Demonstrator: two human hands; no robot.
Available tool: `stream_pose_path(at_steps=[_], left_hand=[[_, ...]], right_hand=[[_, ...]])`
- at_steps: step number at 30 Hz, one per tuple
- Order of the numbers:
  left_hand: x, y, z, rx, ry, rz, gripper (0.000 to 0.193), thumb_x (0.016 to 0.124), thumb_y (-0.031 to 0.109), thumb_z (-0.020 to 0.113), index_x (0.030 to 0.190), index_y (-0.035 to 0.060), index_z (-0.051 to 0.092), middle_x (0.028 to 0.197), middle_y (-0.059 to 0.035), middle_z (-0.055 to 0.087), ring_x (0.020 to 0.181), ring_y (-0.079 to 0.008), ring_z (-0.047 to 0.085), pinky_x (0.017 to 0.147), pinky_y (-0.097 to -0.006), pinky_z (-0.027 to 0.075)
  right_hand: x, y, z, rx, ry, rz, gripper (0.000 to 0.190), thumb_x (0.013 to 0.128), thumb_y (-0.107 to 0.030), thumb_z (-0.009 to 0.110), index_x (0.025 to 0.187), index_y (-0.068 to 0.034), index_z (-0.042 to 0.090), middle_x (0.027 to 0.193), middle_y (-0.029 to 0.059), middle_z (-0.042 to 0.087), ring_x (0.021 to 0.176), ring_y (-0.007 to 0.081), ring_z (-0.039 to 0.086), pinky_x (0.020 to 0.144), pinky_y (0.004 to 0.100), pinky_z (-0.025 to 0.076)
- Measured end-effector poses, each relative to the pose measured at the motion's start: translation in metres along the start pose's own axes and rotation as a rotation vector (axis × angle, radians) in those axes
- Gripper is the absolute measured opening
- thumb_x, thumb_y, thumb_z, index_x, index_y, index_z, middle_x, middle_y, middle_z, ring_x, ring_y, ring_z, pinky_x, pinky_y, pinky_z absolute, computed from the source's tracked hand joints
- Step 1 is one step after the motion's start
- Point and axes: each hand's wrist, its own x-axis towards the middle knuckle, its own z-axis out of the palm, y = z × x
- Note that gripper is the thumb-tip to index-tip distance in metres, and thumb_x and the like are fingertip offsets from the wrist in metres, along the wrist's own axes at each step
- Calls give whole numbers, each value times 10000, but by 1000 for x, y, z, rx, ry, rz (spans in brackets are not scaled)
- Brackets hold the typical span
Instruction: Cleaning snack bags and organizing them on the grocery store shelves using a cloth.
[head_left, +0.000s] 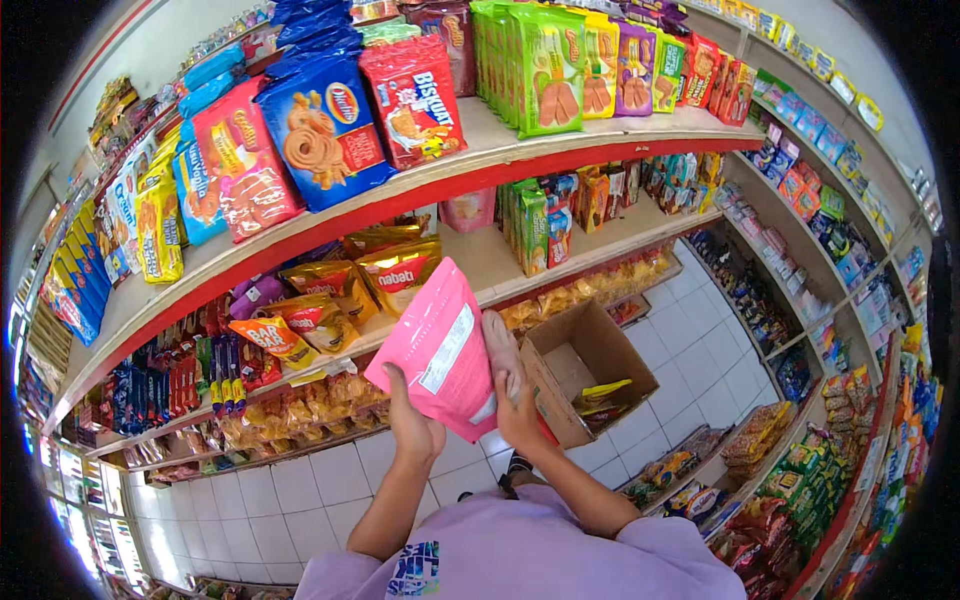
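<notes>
A pink stand-up pouch (409, 337) is held up at an angle before the shelves, its printed back with a white label panel facing me. My left hand (416, 420) grips its lower left edge, thumb lying on the front. At the right edge, my right hand (519, 416) holds a bunched greyish cloth (500, 349) against the pouch's side. Behind the pouch, gold Nabati snack pouches (397, 277) stand on the middle shelf (480, 274). A similar pink pouch (469, 208) stands farther back there, partly hidden by the upper shelf.
An open cardboard box (555, 405) with a few yellow packets (600, 394) inside stands by my right arm. The red-edged upper shelf (600, 142) carries biscuit packs (322, 142) above my hands. Stocked shelves (825, 300) curve along the right. White tiles (300, 502) cover the floor.
</notes>
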Motion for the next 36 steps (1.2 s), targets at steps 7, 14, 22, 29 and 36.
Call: stream_pose_path(at_steps=[7,14,22,29,36], left_hand=[[13,-48,21,91,-4,-88,577,959,464,344,1333,25,339,1345,-115,427,1233,-257,423,1048,-419,323],[54,-64,40,44,37,114,607,948,493,358,1353,42,323,1354,-93,415,1251,-241,398,1061,-399,294],[83,-126,61,113,148,116,642,930,530,364,1328,27,352,1340,-111,434,1217,-266,437,1024,-414,344],[109,-115,88,-118,88,29,544,957,449,362,1294,23,403,1301,-117,478,1200,-269,451,1029,-420,338],[121,-117,69,-13,69,66,557,958,455,357,1330,40,359,1331,-96,445,1234,-253,418,1050,-419,308]], right_hand=[[58,-17,-45,45,-66,-223,417,923,-149,431,1291,48,429,1411,202,349,1340,337,277,1094,388,195],[58,74,-88,100,-61,431,446,945,-349,460,1116,54,545,1115,187,563,1080,225,500,929,311,363],[74,51,-123,-48,48,-203,507,888,-271,474,1292,31,421,1371,229,381,1308,324,332,1068,417,242],[38,99,-121,-439,-256,-432,585,800,-255,536,1345,-76,423,1435,74,356,1363,300,253,1062,554,180],[21,173,-139,-108,221,557,397,954,-267,431,1199,37,501,1329,214,444,1249,294,419,1034,378,303]])
